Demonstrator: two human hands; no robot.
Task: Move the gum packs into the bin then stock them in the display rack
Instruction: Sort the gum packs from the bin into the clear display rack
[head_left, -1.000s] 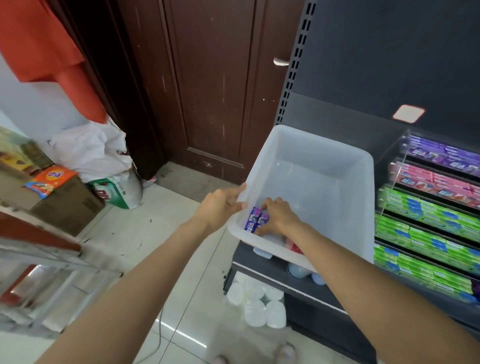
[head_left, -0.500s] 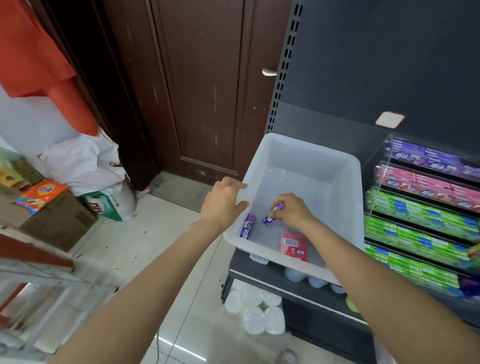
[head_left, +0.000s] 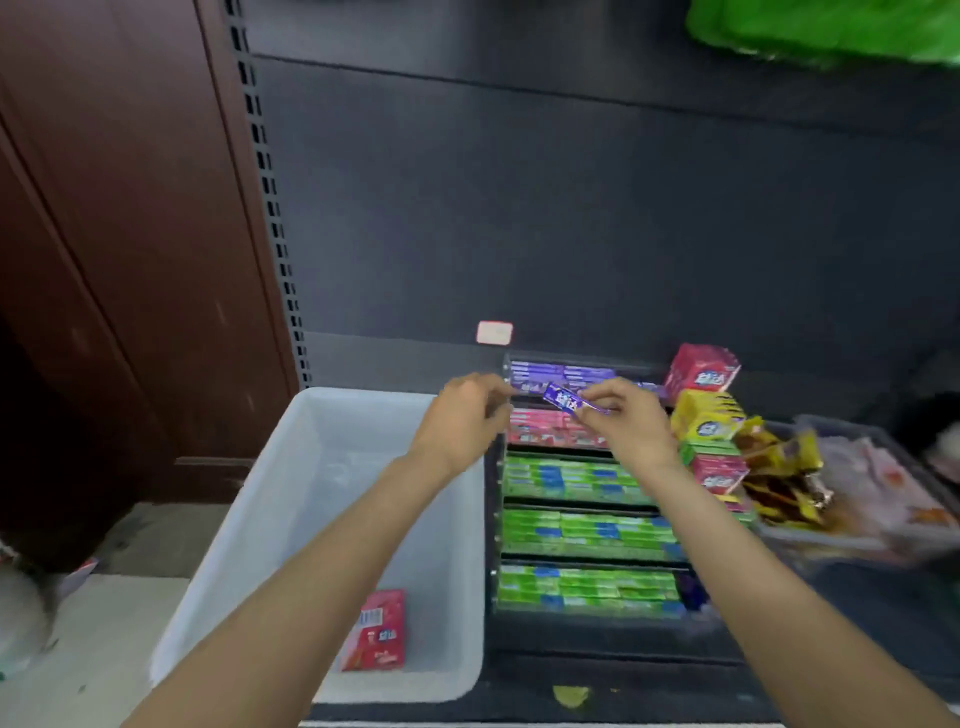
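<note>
A: Where are our hands?

B: Both are raised in front of the display rack (head_left: 587, 488), level with its top tiers. Our right hand (head_left: 626, 421) pinches a purple gum pack (head_left: 563, 400) between thumb and fingertips, with the pack tilted and its far end pointing toward ten o'clock, just in front of the purple row at the top.

A: And the left one?

B: Our left hand (head_left: 462, 421) sits just at nine o'clock of that pack, fingers curled inward. It is blurred, so we cannot tell whether it grips anything or touches the pack's end.

A: What do we see in the rack?

B: A purple row on top, a pink row beneath it, then three rows of green packs going down toward six o'clock.

A: The bin?

B: The white bin (head_left: 467, 597) stands at nine o'clock of the rack, touching or nearly touching its side. Inside, a red pack (head_left: 376, 631) lies flat near the front wall, under our left forearm.

A: Anything else nearby?

B: At three o'clock of the rack we see stacked red, yellow and green boxes (head_left: 706, 415), and beyond them a grey tray (head_left: 831, 535) of yellow-and-brown wrapped snacks. A brown door (head_left: 119, 249) stands at nine o'clock, beside the dark shelf back panel.
</note>
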